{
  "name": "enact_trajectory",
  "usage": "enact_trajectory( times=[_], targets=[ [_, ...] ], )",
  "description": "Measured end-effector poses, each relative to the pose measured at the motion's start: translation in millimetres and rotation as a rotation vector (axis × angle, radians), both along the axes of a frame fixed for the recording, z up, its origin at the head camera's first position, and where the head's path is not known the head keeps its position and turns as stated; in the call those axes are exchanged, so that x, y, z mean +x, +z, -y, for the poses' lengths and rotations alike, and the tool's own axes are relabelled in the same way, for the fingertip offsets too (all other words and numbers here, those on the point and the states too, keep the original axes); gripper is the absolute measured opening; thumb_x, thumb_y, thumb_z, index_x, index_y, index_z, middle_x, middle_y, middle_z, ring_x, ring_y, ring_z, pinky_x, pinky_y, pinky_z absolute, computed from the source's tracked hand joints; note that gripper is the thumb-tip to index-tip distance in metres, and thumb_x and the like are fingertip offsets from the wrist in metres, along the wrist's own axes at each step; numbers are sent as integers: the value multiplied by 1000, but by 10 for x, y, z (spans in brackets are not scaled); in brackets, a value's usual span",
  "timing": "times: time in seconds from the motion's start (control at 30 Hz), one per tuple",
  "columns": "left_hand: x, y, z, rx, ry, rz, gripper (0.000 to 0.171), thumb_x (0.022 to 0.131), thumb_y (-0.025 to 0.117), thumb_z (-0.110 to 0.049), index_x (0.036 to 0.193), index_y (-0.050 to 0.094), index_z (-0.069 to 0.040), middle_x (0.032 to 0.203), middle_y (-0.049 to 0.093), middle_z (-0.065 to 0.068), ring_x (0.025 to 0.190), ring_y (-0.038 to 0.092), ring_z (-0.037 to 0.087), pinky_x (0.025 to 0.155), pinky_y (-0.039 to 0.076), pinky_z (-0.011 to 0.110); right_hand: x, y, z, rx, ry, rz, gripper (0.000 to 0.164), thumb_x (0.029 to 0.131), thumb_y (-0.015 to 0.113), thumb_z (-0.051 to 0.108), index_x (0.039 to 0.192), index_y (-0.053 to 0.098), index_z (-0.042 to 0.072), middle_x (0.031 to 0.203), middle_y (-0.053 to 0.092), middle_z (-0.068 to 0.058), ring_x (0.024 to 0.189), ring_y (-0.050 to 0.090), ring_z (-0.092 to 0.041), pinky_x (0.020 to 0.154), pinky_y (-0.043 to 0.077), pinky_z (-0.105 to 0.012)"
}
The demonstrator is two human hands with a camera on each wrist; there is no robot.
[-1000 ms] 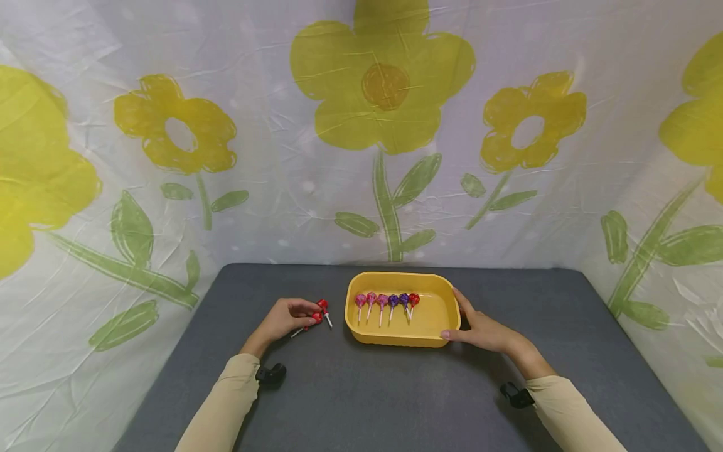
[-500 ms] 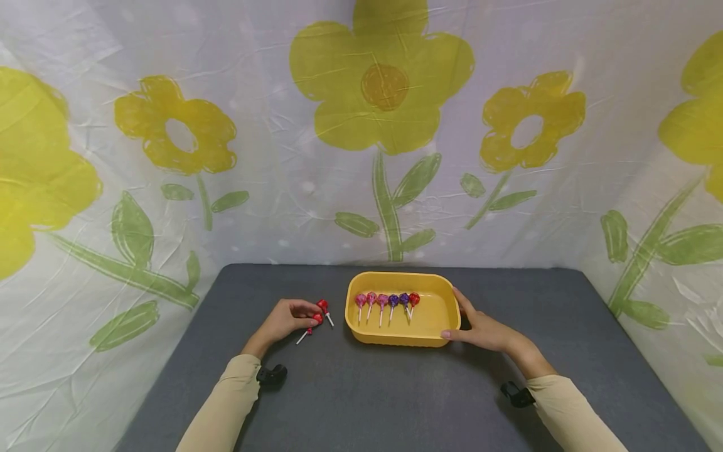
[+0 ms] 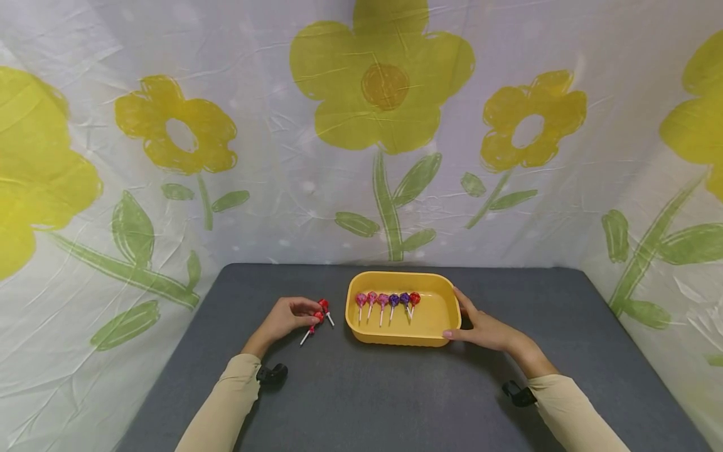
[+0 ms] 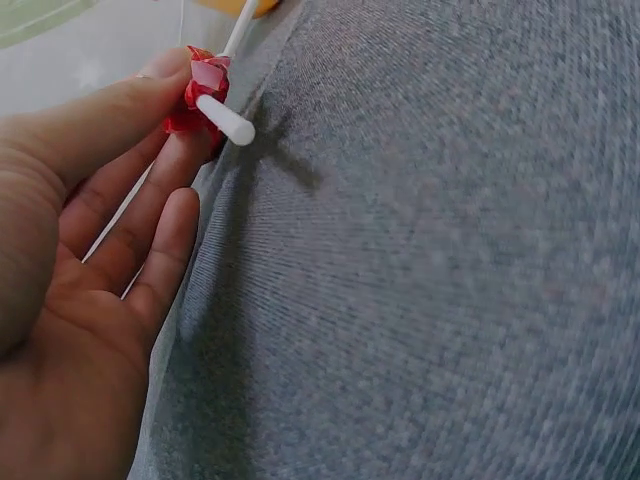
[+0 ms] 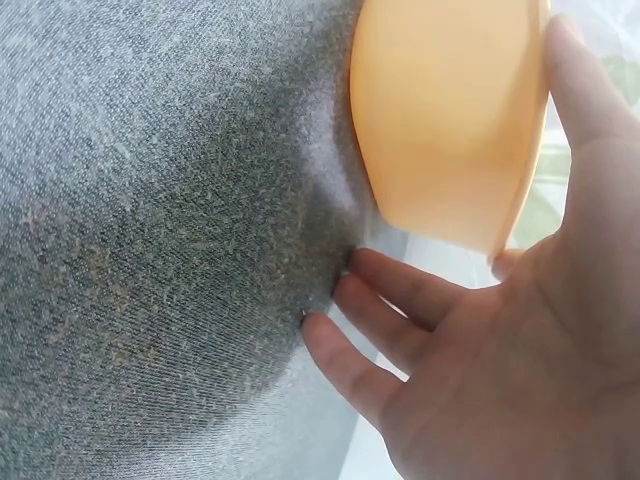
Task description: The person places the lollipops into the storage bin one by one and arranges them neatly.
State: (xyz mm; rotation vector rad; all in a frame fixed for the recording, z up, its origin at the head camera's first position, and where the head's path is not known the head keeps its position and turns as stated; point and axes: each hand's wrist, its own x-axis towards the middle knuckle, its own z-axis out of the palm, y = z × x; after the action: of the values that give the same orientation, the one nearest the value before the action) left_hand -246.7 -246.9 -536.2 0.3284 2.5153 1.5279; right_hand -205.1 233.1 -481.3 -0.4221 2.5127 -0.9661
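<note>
Left of the yellow tray, my left hand (image 3: 286,317) pinches a red-wrapped lollipop (image 3: 319,317) between thumb and fingers. In the left wrist view that lollipop (image 4: 205,85) has its white stick pointing toward the camera. A second red lollipop (image 3: 324,304) lies on the table just beyond, its stick toward the tray. My right hand (image 3: 482,329) grips the right end of the yellow tray (image 3: 435,341), thumb on the near side and a finger at the far side. Inside the tray, pink lollipops (image 3: 371,297), purple lollipops (image 3: 393,301) and one red lollipop (image 3: 415,299) form a row, sticks toward me.
A dark grey table (image 3: 373,395) carries everything. Behind it hangs a pale cloth (image 3: 271,207) printed with yellow flowers, which also runs along both sides. Each wrist wears a black camera strap.
The held lollipop has turned in my left fingers, its stick swinging from the left to point more toward me. My right hand and the tray have stayed in place.
</note>
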Motion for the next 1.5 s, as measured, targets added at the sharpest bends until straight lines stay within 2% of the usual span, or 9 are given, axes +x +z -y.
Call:
enact_trajectory(
  times=[0.13, 0.27, 0.4, 0.53, 0.67, 0.83, 1.1, 1.3, 1.5],
  targets=[
    [-9, 78, -19, 26, -15, -9, 34, 80, 83, -20, 111, 74, -11, 107, 75, 11, 90, 68, 15, 74, 57, 23, 5, 16, 6, 3, 1, -2, 111, 88, 68, 54, 160, -11, 22, 156, 32, -30, 145, 32, -49, 109, 33, -69],
    [-39, 221, -54, 18, -28, -36, 36, 83, 81, -21, 115, 73, -9, 112, 74, 15, 92, 69, 15, 75, 58, 24, 14, 27, 7, -4, 5, -4, 111, 89, 68, 53, 159, -12, 21, 157, 31, -31, 145, 31, -50, 110, 32, -70],
    [-74, 322, -86, 4, -28, -48, 38, 82, 81, -27, 117, 73, -12, 113, 74, 11, 92, 69, 13, 76, 58, 25, 11, 25, 6, -2, 5, -5, 111, 89, 68, 53, 159, -12, 21, 156, 31, -31, 145, 31, -50, 109, 32, -70],
    [-124, 358, -137, -17, -15, -34, 36, 82, 82, -29, 114, 75, -16, 109, 76, 6, 90, 69, 12, 77, 58, 27, 4, 20, 3, 2, 4, -3, 111, 89, 68, 53, 159, -12, 21, 156, 32, -30, 144, 32, -50, 110, 32, -69],
    [-185, 400, -196, -12, -30, -51, 34, 84, 80, -25, 115, 75, -13, 108, 76, 9, 90, 68, 12, 81, 59, 37, 0, 16, 2, -3, 6, -3, 111, 89, 68, 53, 159, -12, 20, 156, 33, -30, 144, 32, -49, 110, 32, -68],
    [-251, 523, -285, 25, -65, -65, 37, 86, 78, -23, 118, 72, -7, 110, 75, 12, 90, 69, 13, 85, 58, 49, -3, 9, -1, 0, 4, -5, 111, 88, 68, 53, 159, -12, 21, 155, 34, -30, 144, 33, -49, 110, 32, -68],
    [-346, 763, -456, 59, -87, -63, 39, 86, 78, -27, 119, 72, -7, 111, 75, 10, 96, 72, 14, 93, 56, 50, 1, 17, 3, 3, 4, -1, 111, 88, 67, 54, 160, -11, 20, 155, 35, -30, 144, 33, -49, 110, 33, -68],
    [-434, 921, -594, 37, -98, -69, 37, 87, 77, -31, 119, 73, -12, 115, 74, 9, 99, 71, 17, 94, 57, 40, 10, 24, 8, 5, 5, -2, 111, 89, 67, 54, 160, -11, 19, 155, 35, -30, 144, 33, -50, 110, 32, -69],
    [-552, 1028, -741, 54, -137, -75, 37, 86, 77, -31, 117, 73, -11, 112, 75, 10, 98, 71, 17, 94, 57, 39, 11, 13, 8, 1, 5, -6, 112, 88, 68, 54, 160, -10, 18, 154, 36, -30, 143, 34, -50, 110, 32, -69]
  ],
)
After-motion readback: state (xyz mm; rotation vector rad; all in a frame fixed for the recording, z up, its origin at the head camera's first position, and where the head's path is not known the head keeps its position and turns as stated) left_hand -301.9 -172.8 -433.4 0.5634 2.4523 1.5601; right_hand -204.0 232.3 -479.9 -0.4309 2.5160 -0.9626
